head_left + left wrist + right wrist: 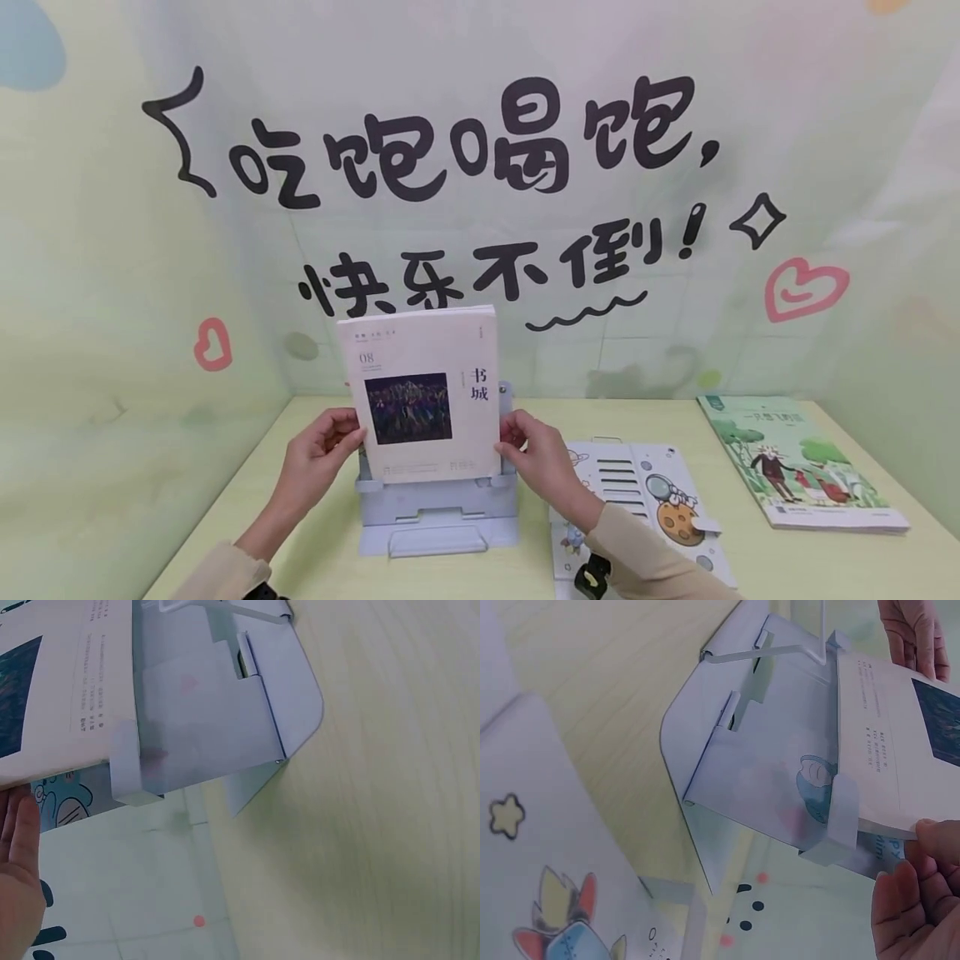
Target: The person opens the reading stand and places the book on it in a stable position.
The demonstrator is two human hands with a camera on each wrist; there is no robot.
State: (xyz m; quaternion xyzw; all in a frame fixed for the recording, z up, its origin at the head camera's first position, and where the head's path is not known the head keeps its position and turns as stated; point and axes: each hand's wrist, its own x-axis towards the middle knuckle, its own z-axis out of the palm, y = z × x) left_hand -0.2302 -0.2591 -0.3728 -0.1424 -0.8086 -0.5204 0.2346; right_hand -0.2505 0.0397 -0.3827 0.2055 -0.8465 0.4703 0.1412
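A white paperback book (pixel 420 354) with a dark picture on its cover leans upright on a pale lilac metal book stand (pixel 438 504). The book's lower edge sits behind the stand's two front clips. My left hand (pixel 318 454) holds the book's left edge between thumb and fingers. At the opposite edge, my right hand (pixel 543 458) pinches it, thumb on the front cover and fingers behind, as the right wrist view shows. A wire bar (pixel 772 652) folds out from the stand's base. Behind the book, most of the stand's back plate is hidden.
A second, flat-lying white stand (pixel 633 492) with astronaut and planet drawings is on the table to the right, partly under my right forearm. Farther right lies a green illustrated book (pixel 795 467). A wall with large black lettering (pixel 465 150) rises behind the table.
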